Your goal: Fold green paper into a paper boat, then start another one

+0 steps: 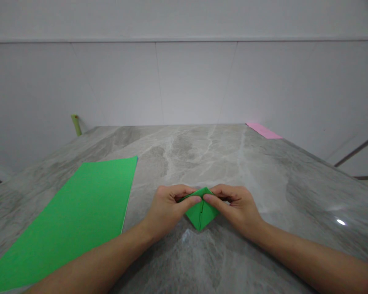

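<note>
- Behind one grey marbled table [187, 159], one pale panelled wall [187, 81] is seen, met by the table's far edge.
- One small piece of folded green paper [205, 214] is held over the near middle of the table, with one corner pointed toward the near side and a seam or slit shown down its centre.
- Two hands are seen: by the left hand [170, 208] the paper's left side is pinched between thumb and fingers, and by the right hand [237, 206] its right side is gripped likewise, the thumbs set nearly together.
- Folding appears to be the step in hand; whether the layers are being creased or opened cannot be told.
- For the next move, even pressure from both thumbs seems to be called for, so that the corners are aligned.
- One large green sheet or stack [79, 212] is laid at the left, its layers uncountable; one pink piece [263, 130] is placed at the far right edge, and one unidentified yellow-green object [76, 125] is seen at the far left.
</note>
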The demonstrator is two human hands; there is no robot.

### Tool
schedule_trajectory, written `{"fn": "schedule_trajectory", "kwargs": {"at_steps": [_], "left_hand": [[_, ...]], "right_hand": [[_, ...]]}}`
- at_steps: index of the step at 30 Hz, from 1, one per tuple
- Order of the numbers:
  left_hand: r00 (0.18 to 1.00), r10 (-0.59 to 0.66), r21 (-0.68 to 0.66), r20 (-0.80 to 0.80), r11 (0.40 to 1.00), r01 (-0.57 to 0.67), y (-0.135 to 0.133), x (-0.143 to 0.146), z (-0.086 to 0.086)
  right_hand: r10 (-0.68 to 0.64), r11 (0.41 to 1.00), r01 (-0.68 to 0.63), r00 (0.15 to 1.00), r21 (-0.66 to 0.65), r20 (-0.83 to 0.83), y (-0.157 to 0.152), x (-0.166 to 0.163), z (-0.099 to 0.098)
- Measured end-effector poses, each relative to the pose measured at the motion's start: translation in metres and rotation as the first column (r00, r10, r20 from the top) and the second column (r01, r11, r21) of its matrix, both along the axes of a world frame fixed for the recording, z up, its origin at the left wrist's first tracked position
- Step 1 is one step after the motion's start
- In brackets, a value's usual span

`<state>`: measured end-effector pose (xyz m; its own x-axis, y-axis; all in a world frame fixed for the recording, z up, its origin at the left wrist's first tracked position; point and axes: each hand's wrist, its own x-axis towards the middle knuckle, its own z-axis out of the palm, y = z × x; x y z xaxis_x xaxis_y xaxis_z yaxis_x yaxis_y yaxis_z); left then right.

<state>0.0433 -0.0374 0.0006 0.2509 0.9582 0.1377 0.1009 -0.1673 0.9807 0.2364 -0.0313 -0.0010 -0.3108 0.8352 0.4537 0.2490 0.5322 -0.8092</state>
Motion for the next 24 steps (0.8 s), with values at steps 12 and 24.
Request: {"fn": "schedule_trajectory", "kwargs": {"at_steps": [12, 24], "left_hand": [[0.984, -0.028, 0.093, -0.178, 0.995, 0.045, 0.0017, -0.0022, 0.0045], [0.984, -0.076, 0.048, -0.162, 0.995, 0.084, 0.0019, -0.0020, 0.0063]], "right_hand": [[0.017, 0.999, -0.020, 0.997, 0.046, 0.075, 0.0011, -0.0007, 0.0015], [0.084, 0.996, -0.082, 0.996, -0.042, 0.030, 0.0015, -0.0026, 0.0024]]}}
